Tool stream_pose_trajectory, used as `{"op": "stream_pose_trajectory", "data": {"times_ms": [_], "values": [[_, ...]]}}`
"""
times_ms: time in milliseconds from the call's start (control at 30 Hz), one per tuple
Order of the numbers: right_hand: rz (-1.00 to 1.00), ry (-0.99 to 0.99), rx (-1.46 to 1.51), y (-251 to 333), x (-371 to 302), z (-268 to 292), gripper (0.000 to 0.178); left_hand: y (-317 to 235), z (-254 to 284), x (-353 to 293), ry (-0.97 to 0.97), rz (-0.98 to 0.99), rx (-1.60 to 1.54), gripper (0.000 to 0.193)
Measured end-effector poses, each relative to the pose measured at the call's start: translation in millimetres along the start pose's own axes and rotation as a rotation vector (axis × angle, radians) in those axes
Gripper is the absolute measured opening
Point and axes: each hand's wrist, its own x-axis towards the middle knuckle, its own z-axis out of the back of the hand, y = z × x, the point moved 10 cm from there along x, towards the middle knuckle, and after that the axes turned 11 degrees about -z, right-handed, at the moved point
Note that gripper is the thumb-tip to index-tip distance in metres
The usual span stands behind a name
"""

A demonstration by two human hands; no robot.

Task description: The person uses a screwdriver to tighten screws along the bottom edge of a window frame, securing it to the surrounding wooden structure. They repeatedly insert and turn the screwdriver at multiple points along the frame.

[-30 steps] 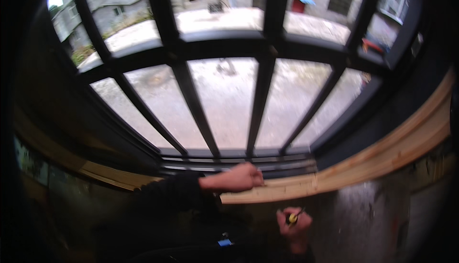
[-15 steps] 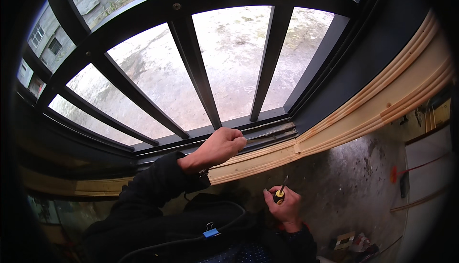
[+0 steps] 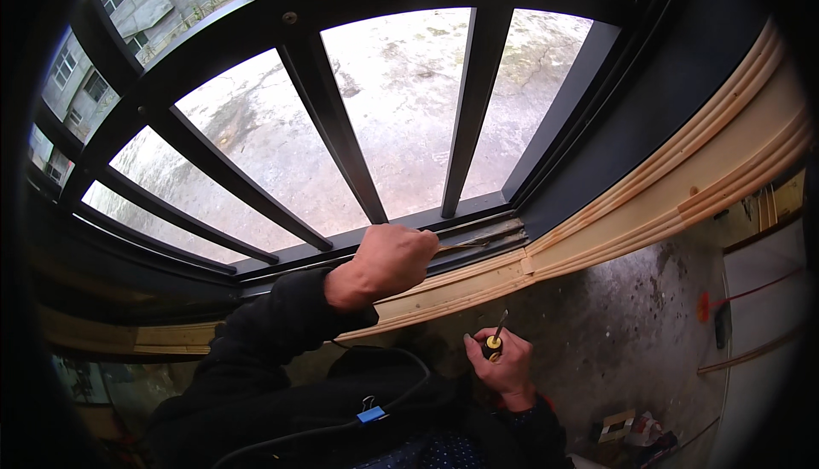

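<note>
A pale, grooved wooden trim (image 3: 648,204) ran along the base of a window fitted with dark metal bars (image 3: 328,128), above a rough grey concrete wall (image 3: 631,332). The left hand (image 3: 391,260) was curled into a loose fist on the trim's top edge, its black-sleeved arm stretched forward. The right hand (image 3: 503,365), lower and near the body, gripped a screwdriver (image 3: 494,341) with a yellow-and-black handle, its thin shaft pointing up at the trim.

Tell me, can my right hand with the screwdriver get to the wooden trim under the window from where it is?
Probably yes. The right hand holds the screwdriver just below the wooden trim, nothing lying between them. The left hand rests on the trim further left, out of the way.
</note>
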Motion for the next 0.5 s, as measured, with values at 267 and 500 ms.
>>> {"op": "stream_pose_trajectory", "data": {"times_ms": [267,500], "values": [[-0.049,-0.02,-0.005,-7,1,6,0.021,-37,11,17,-0.26,-0.283,0.032,0.011],[-0.058,-0.061,0.0,-11,1,14,0.022,-35,15,21,-0.278,-0.29,-0.018,0.026]]}}
